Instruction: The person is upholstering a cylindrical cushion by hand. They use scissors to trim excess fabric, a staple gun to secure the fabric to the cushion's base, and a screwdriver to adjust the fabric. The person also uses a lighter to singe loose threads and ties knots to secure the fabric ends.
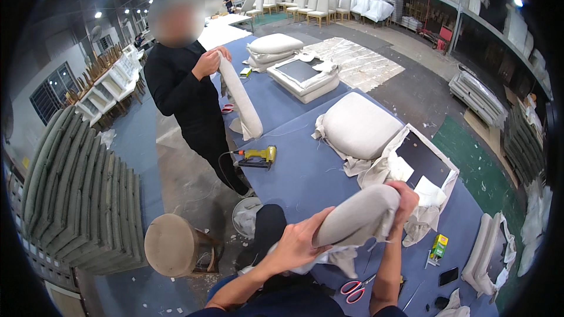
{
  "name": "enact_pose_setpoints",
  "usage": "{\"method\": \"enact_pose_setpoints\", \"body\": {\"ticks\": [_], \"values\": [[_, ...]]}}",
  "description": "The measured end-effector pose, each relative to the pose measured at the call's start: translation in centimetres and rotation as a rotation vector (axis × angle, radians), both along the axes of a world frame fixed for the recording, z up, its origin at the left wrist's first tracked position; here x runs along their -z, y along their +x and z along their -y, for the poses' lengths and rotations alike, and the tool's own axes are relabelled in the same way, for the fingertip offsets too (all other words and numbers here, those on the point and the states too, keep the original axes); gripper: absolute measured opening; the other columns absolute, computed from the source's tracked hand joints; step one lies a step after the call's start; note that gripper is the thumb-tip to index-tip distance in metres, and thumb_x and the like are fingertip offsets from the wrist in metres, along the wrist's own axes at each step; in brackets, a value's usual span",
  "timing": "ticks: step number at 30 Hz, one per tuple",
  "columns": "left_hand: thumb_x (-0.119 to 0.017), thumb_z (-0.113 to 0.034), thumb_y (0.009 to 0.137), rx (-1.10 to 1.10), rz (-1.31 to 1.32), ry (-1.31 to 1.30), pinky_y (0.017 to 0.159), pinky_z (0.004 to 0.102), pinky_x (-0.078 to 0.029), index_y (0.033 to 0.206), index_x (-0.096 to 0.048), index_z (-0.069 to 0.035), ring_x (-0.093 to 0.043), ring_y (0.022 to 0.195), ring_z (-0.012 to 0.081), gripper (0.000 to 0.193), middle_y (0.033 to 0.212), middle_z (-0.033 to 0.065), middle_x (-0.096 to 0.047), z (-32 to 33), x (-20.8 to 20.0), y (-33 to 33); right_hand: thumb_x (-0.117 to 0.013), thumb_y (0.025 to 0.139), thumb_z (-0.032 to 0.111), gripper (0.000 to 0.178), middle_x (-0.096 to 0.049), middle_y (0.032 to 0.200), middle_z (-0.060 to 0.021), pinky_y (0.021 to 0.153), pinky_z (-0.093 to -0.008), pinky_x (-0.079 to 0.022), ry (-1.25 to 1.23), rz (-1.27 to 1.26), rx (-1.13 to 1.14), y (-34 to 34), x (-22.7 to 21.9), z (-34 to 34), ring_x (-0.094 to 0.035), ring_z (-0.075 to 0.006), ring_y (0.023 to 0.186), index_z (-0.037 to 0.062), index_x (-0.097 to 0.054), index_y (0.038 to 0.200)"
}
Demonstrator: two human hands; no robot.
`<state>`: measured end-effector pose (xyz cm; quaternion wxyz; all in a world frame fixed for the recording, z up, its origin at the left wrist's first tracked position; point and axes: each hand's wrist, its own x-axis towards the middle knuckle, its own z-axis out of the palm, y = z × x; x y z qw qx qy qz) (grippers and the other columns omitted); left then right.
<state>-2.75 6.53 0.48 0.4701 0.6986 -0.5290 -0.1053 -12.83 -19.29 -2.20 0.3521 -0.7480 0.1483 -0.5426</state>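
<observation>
A beige fabric-covered chair cushion (pixel 357 214) is held up on edge in front of me, loose cloth hanging from its underside. My left hand (pixel 301 239) grips its near left end, fingers closed around the edge. At the far right end my right hand (pixel 404 204) is closed on the cushion and its cloth. Just beyond lie a rounded upholstered cushion (pixel 363 124) and an upturned one with a dark base panel (pixel 424 155). Red-handled scissors (pixel 354 291) rest on the blue table (pixel 294 185) below my hands. A yellow-green staple gun (pixel 257 155) lies farther left.
Across the table a person (pixel 188 94) in black holds another cushion (pixel 239 100). A small green-yellow box (pixel 438 246) and a phone (pixel 448 276) lie at right. A round stool (pixel 172 245), a bin (pixel 245 217) and stacked grey cushions (pixel 79 199) stand at left.
</observation>
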Motion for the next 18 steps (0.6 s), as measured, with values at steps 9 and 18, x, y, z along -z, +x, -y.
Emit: {"method": "enact_pose_setpoints", "body": {"ticks": [9,18], "values": [[-0.083,-0.023,0.074,0.134,0.443,0.127,0.086,0.0434,-0.054,0.142,-0.045,-0.006,-0.066,0.104,0.033,0.08,0.12,0.0122,-0.063,10.6,-2.1,0.6,-0.053,0.1,0.037,0.045,-0.063,0.12,-0.0162,0.098,-0.0395,-0.045,0.125,-0.003,0.646,-7.8,15.4,6.3,-0.06,-0.0279,0.111,-0.0046,-0.065,0.113],[-0.085,-0.02,0.071,0.204,0.455,0.255,0.091,0.0451,-0.053,0.138,-0.049,-0.004,-0.064,0.111,0.0371,0.078,0.124,0.0164,-0.063,15.5,-2.2,-2.3,-0.076,0.078,0.013,0.036,-0.059,0.1,-0.0143,0.089,-0.0382,-0.047,-0.035,0.016,0.703,-7.9,-0.5,2.0,-0.059,-0.031,0.099,0.0024,-0.067,0.111]]}}
